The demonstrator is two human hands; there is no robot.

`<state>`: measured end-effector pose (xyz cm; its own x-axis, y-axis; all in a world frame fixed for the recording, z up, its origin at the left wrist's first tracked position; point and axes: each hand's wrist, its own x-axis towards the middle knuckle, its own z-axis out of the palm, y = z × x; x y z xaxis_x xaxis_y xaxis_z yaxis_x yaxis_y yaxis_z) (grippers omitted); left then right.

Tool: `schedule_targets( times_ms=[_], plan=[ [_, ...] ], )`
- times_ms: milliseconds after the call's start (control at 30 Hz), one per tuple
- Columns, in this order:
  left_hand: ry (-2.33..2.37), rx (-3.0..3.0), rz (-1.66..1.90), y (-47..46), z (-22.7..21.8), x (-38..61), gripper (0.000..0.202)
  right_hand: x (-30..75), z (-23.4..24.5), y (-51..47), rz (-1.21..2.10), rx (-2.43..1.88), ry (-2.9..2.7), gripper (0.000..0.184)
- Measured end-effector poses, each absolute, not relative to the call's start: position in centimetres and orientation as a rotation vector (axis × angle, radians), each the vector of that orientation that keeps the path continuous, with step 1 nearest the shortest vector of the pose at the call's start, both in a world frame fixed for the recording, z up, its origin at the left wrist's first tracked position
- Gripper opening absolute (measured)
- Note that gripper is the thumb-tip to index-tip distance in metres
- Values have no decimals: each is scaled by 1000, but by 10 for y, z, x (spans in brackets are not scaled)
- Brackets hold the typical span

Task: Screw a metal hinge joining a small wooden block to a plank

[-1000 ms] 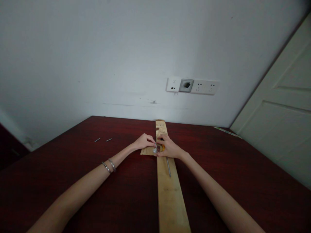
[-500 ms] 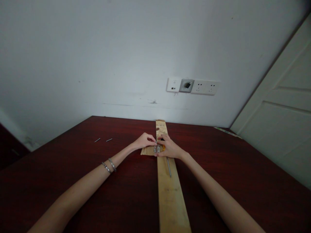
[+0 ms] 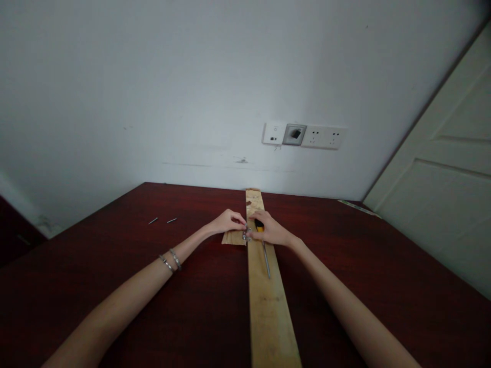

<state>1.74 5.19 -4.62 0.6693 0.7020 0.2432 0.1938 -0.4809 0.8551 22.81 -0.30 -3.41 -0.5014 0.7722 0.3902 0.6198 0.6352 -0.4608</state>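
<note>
Small silver metal hinge [image 3: 244,237]: resting at the seam between two boards, partly hiding beneath the fingers; its long axis seems to be following the seam, though the covering hand is making this hard to confirm.
Long pale-yellow wooden board [image 3: 268,306]: lying flat, its long axis running from the near side towards the wall, a brown mark showing near its far end.
Short pale wooden board [image 3: 233,238]: lying just left of the long board.
Left hand [image 3: 230,221]: pinching narrowly on a tiny silver metal piece [image 3: 246,225] above the hinge; its exact kind is being lost to its size.
Right hand [image 3: 273,229]: holding thumb and forefinger apart, the thumb touching the hinge, the other fingers curling over the screwdriver.
Yellow-and-black-handled screwdriver [image 3: 266,259]: lying lengthwise on the long board, its steel tip pointing back towards the person.
Two slim silver screws [image 3: 153,221]: lying well left on the dark red wooden table [image 3: 184,317], both slanting.
Silver bracelets [image 3: 175,259]: circling the left wrist.
Narrow printed strip [image 3: 359,209]: lying at the table's far right, its print being too small to read.
White wall sockets [image 3: 324,137]: sitting above the table.
</note>
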Motion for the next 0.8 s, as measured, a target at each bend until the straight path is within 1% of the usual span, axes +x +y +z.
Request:
schedule_targets(
  times_ms=[100,133,200,533,800],
  plan=[
    [690,2016,727,53,-47,17,20,232,-33,3,410,-1089,-2188,22],
    [688,2018,724,53,-47,16,21,233,-34,6,416,-1086,-2172,15],
    [686,2026,722,53,-46,16,21,232,-36,10,416,-1094,-2148,10],
    [682,2081,730,48,-39,17,21,220,-38,23,533,-1180,-2182,13],
    [669,2051,738,49,-41,16,20,224,-48,26,549,-1209,-2168,14]
  ],
)
